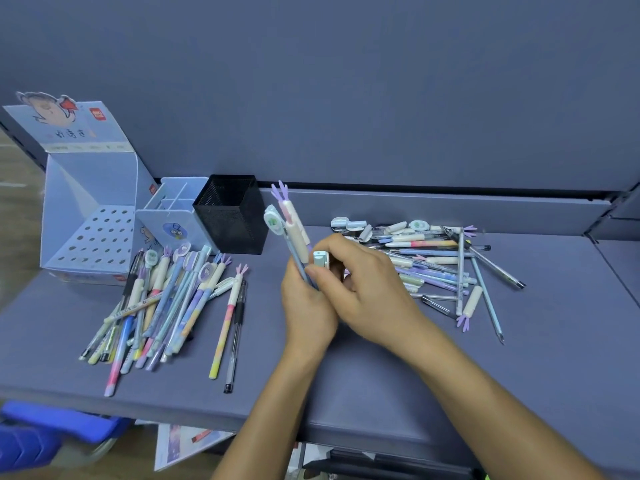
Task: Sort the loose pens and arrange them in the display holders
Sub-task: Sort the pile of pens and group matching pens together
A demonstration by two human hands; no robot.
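My left hand grips a small bunch of pens that stand upright, caps up, above the shelf's middle. My right hand is curled against the same bunch and pinches a pen with a pale green cap. A sorted heap of pens lies on the left. A tangled pile of loose pens lies on the right, behind my right hand. Three holders stand at the back left: a perforated cardboard display box, a light blue divided holder and a black mesh cup.
The grey shelf ends in a front edge near my forearms. A grey back panel rises behind it. A blue plastic object and printed paper lie below the shelf at the lower left.
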